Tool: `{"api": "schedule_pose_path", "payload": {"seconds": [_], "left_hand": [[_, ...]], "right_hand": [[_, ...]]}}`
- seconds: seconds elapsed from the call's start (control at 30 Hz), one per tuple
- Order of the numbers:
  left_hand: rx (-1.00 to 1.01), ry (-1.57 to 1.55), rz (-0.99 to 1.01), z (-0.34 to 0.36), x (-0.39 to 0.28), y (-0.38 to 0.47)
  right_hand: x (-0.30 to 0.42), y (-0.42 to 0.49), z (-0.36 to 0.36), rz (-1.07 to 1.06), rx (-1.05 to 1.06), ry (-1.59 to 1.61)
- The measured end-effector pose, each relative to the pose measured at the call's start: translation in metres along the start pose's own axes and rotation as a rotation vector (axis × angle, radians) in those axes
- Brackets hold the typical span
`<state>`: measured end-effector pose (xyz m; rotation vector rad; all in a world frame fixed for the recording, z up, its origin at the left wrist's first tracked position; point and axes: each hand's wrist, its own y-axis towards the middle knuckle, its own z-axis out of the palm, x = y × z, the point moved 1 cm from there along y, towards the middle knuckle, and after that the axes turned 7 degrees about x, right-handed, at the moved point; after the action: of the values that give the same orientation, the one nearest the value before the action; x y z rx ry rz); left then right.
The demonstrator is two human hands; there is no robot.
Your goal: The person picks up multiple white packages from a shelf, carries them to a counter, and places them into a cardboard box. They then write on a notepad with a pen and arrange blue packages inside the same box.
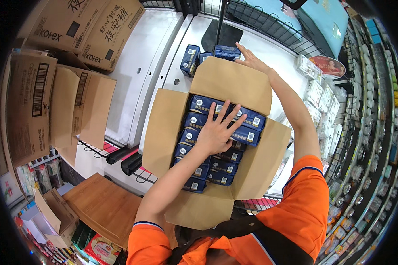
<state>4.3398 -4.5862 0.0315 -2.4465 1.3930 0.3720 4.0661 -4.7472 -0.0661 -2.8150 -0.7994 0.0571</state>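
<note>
Before me stands an open cardboard carton [230, 79], its flaps folded outward. Blue soft packs [194, 121] bearing white round marks and printed codes fill it in stacked rows. My left hand [217, 132] lies over the packs with fingers spread; its thumb is beside the left end of a right-hand pack [245, 134]. Beyond the far flap, my right hand [252, 61] reaches to a blue pack [227, 52] on the white shelf, thumb and fingers around its right end. Another blue pack [189, 59] stands to the left, with a partly hidden one between them.
Large Kotex cartons [109, 36] and opened cartons [30, 106] stand at left. A wire rack [278, 26] edges the shelf's far side. White plastic packs [318, 112] lie at right. A wooden board [102, 205] is at lower left; stocked shelves [361, 165] run along the right.
</note>
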Motion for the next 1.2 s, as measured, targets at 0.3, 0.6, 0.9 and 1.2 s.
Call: {"api": "schedule_pose_path", "payload": {"seconds": [0.3,0.6,0.9,1.2], "left_hand": [[-0.047,0.005,0.007,0.003,-0.001,0.000],[-0.059,-0.564,-0.077,-0.053,-0.015,0.012],[-0.199,-0.967,0.127,-0.105,-0.067,-0.006],[-0.074,-0.646,0.065,-0.026,-0.059,-0.102]], "right_hand": [[0.003,-0.039,0.000,0.245,-0.333,0.424],[0.048,-0.255,-0.089,0.427,-0.879,0.064],[0.262,-0.313,-0.135,0.415,-0.698,0.644],[0.337,-0.345,-0.072,0.960,-1.135,1.784]]}}
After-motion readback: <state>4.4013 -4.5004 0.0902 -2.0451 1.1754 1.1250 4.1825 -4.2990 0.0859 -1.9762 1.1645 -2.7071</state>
